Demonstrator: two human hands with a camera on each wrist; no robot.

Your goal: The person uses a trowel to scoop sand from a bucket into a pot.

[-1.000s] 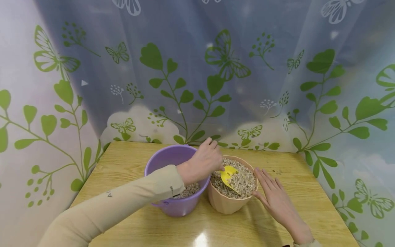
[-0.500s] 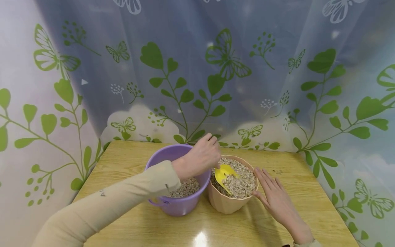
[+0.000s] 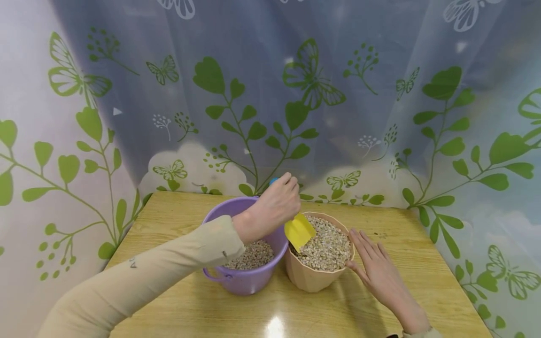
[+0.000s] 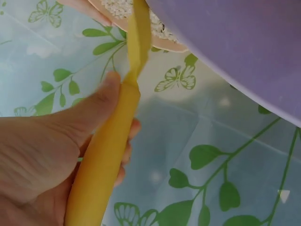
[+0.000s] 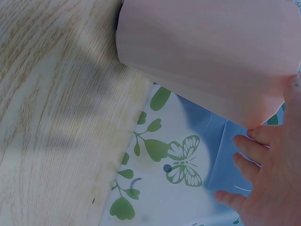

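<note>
My left hand (image 3: 274, 202) grips the yellow handle of a small shovel (image 4: 106, 150), thumb laid along it. In the head view the shovel's yellow blade (image 3: 299, 231) tilts down over the left part of a peach pot (image 3: 310, 280), which is full of pale gravel (image 3: 331, 246). A blue tip of the handle shows beyond the fist. My right hand (image 3: 382, 270) rests against the pot's right side with its fingers straight. Left of the pot stands a purple bucket (image 3: 249, 284) with gravel low inside; my left forearm crosses above it.
Both containers stand side by side on a wooden table (image 3: 169, 305). A printed curtain (image 3: 262, 94) with green leaves and butterflies hangs behind the table and along its sides. A few small specks lie on the table behind the right hand.
My left hand has lifted slightly and moved left, drawing the shovel blade up from the gravel toward the pot's left rim. The right hand and both containers stay in place.
</note>
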